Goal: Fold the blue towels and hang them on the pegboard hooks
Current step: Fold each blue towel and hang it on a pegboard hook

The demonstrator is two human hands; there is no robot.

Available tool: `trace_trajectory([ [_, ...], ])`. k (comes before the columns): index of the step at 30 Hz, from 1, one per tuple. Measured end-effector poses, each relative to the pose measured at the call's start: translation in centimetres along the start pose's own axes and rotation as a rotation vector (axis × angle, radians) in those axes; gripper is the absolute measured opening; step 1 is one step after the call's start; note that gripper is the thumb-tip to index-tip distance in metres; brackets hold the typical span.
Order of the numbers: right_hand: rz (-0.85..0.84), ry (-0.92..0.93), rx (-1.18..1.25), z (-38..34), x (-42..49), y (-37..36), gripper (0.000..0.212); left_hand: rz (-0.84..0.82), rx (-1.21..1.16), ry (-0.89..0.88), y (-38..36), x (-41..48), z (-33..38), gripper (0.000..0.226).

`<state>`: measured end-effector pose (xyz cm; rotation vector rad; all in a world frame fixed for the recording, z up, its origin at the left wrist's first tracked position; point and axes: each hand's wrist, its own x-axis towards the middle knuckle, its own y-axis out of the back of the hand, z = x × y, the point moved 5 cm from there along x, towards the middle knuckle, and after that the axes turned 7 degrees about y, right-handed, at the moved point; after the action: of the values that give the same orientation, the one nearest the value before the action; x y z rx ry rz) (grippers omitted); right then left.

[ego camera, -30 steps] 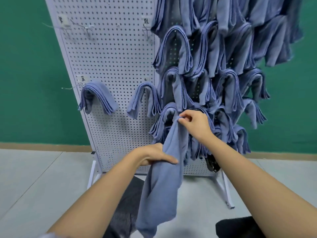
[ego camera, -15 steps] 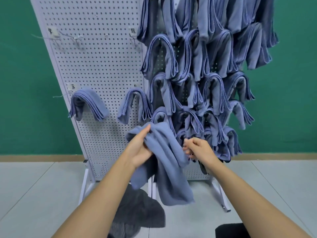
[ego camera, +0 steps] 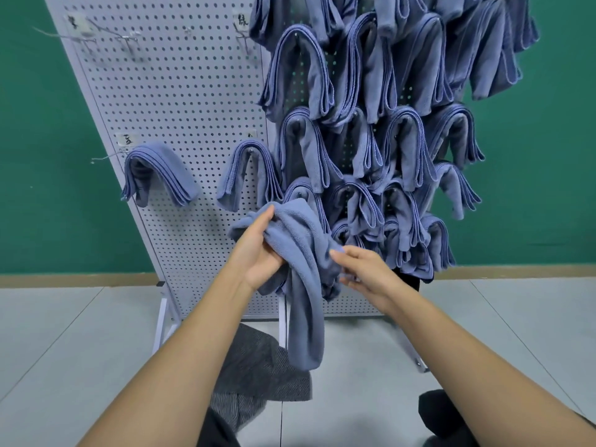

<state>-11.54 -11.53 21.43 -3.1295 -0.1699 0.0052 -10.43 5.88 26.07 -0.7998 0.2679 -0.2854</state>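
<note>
A loose blue towel (ego camera: 303,285) hangs bunched between my hands in front of the white pegboard (ego camera: 180,101). My left hand (ego camera: 258,250) grips its upper left part, thumb on top. My right hand (ego camera: 361,272) pinches the towel's right edge with its fingertips. The towel's lower end dangles toward the floor. Several folded blue towels (ego camera: 371,130) hang on hooks over the board's right half. On its left half hang two more, one folded towel (ego camera: 161,172) at the far left and a second folded towel (ego camera: 248,172) beside the cluster.
Bare metal hooks (ego camera: 129,40) stick out at the board's upper left. A grey striped cloth (ego camera: 258,379) lies on the tiled floor below my arms. A dark object (ego camera: 442,414) sits at lower right. The green wall (ego camera: 548,188) stands behind.
The towel went from hanging long under my right hand to bunched between both hands. My left hand rose to grip its top; my right hand dropped lower, onto its right edge.
</note>
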Motion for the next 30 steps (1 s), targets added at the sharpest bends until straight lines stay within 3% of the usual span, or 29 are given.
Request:
trace_trajectory([
  [3,0.1,0.07,0.107,-1.4,0.2,1.5,0.018,0.06,0.011,0.023,1.0,0.0,0.2,0.032],
  [8,0.259,0.112,0.098,-2.4,0.5,5.2,0.019,0.29,0.302,0.073,4.3,-0.5,1.2,0.031],
  [12,0.3,0.106,0.1,-2.3,0.5,7.2,0.018,0.31,0.388,0.144,6.0,-1.0,1.5,0.027],
  [30,0.354,0.103,0.14,-2.8,-0.1,9.2,0.016,0.492,0.303,0.061,7.2,-1.9,2.2,0.012],
])
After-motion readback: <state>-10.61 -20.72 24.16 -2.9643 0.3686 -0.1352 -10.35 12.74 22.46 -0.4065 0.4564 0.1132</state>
